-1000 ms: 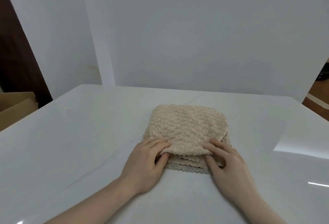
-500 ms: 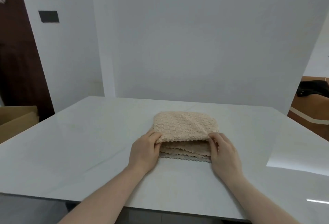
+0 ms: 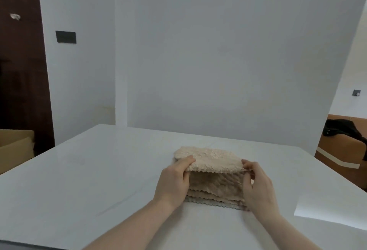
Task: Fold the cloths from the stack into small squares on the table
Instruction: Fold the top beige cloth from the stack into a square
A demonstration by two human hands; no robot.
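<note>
A stack of beige fluffy cloths [image 3: 215,194] with wavy edges lies on the white table [image 3: 99,170], right of centre. The top cloth [image 3: 210,160] is lifted at its near edge, and its far part still rests on the stack. My left hand [image 3: 173,182] pinches that cloth's near left corner, thumb on top. My right hand [image 3: 257,188] pinches the near right corner. Under the raised cloth the layers below show as a shaded gap.
A white wall panel [image 3: 218,61] stands right behind the table's far edge. A cardboard box [image 3: 15,146] sits off the table's left side. Brown boxes with a dark garment [image 3: 343,132] stand to the right. Bright glare [image 3: 329,208] lies on the table's right part.
Both hands have raised the top cloth's near edge higher off the stack, opening a wider gap beneath. The camera has tilted upward, showing more wall.
</note>
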